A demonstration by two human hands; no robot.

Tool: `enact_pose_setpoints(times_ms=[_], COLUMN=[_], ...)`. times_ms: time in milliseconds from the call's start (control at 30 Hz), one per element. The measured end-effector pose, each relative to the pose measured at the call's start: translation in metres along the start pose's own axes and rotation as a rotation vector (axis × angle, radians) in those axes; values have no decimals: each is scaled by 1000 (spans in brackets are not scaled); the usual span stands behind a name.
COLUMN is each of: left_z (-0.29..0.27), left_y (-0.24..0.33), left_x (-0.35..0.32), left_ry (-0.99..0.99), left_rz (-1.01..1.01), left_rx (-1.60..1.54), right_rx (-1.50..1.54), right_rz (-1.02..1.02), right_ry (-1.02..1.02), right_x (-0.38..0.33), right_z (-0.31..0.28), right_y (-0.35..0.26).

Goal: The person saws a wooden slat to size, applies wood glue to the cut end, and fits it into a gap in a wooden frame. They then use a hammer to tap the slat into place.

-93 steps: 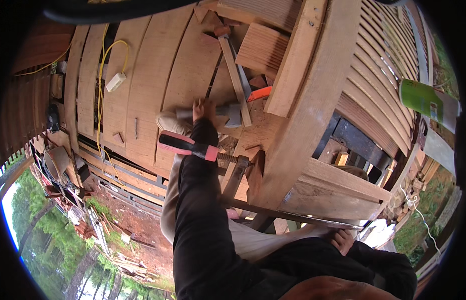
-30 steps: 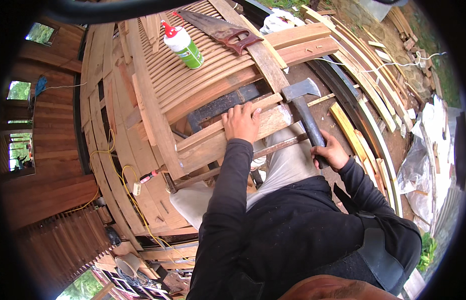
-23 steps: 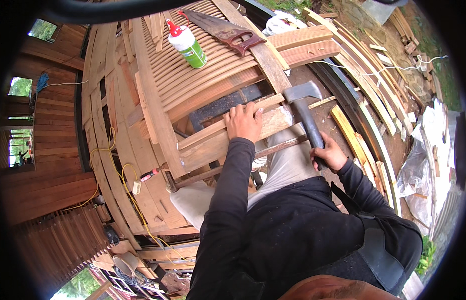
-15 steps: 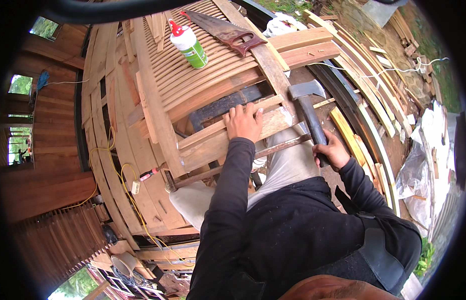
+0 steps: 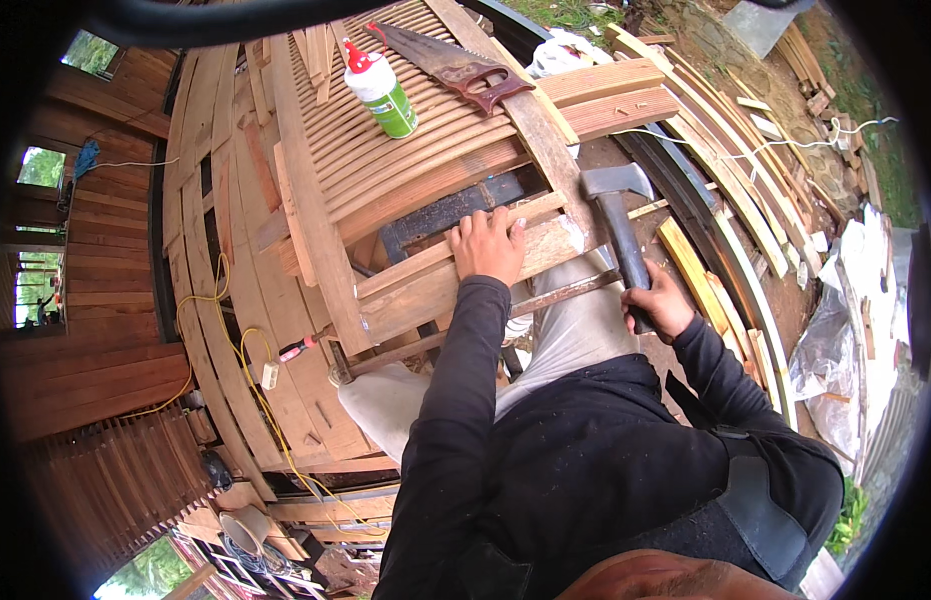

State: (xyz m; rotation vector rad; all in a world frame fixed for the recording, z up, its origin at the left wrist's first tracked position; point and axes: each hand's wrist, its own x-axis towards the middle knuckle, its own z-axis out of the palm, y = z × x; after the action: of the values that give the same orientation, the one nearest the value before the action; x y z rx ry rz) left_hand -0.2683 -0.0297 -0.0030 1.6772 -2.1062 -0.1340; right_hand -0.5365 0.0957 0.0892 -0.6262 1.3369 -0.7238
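The left hand (image 5: 489,245) lies flat, fingers spread, on the rail (image 5: 456,275) of a slatted wooden frame (image 5: 386,170). The right hand (image 5: 658,303) is clamped round the handle of a hatchet (image 5: 616,215), its head just beside the rail's end. A glue bottle (image 5: 381,88) and saw (image 5: 451,65) rest on the slats
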Motion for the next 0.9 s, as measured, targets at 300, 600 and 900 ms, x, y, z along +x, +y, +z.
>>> enact_pose_setpoints(times_ms=[300,600,900], left_z=[-1,-2,-2], left_y=[-1,-3,-2], left_x=[-1,-1,-6], left_ry=[-36,-38,-27], left_rz=[-30,-31,-14], left_rx=[-2,-9,-21], right_rx=[-23,-119,-120], right_rz=[28,64,76], right_ry=[-18,-87,-90], right_x=[4,9,1], right_z=[-10,-18,-6], right_y=[-12,-18,-6])
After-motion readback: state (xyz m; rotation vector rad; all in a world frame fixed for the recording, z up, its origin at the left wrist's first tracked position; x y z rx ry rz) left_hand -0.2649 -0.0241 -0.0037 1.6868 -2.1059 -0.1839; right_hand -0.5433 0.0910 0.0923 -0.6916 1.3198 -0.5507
